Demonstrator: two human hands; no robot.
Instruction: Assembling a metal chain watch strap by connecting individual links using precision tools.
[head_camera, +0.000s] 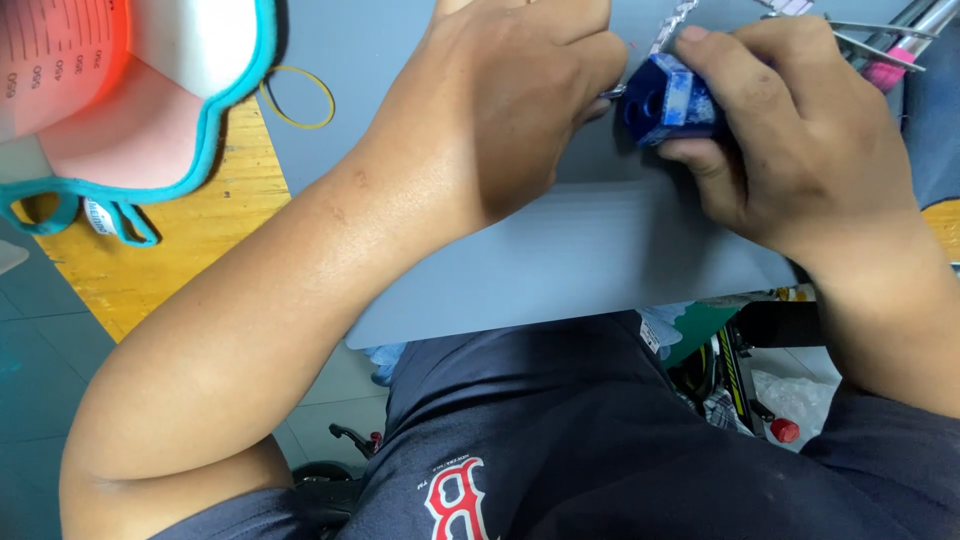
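blue block (668, 98): small, faceted, dark blue with paler scuffs and a round hole in the near face; sits at the far edge of the grey mat (560, 260), pinched between both hands.
right hand (800, 130): closed around the blue block, thumb under, fingers over the top.
left hand (510, 100): curled shut on a thin metal tool (612, 92); only its tip shows, touching the block's left face.
metal tool: mostly hidden in the fist, kind cannot be told.
beyond the hands: tweezers (880, 40) and a pink-handled tool (890, 70) lie at top right, just past the right hand's fingers.
left side: yellow rubber band (300, 98) on the mat edge; wooden table (170, 250) under a teal-rimmed container (225, 110).
risk, slip: tip bears on a slanted face; it could skid toward the right thumb.
risk, grip: block is small and near the mat's far edge; a twist could pop it loose among the tools.
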